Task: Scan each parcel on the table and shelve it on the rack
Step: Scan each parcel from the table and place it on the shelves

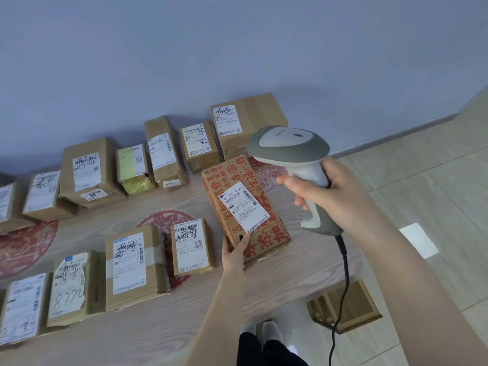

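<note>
Left hand: fingers grip the red-printed carton's near corner.
Right hand: fingers wrap the barcode scanner, held above the carton's shipping label.

Red-printed parcel, white label up, askew at the right end of the table. Grey-and-white corded scanner near its far end, head tilted down. Brown parcels in two rows leftward.

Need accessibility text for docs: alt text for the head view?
A person's right hand aims a grey corded barcode scanner at the label on a red-printed parcel, which the left hand grips on the table. Other labelled parcels lie in two rows.
</note>
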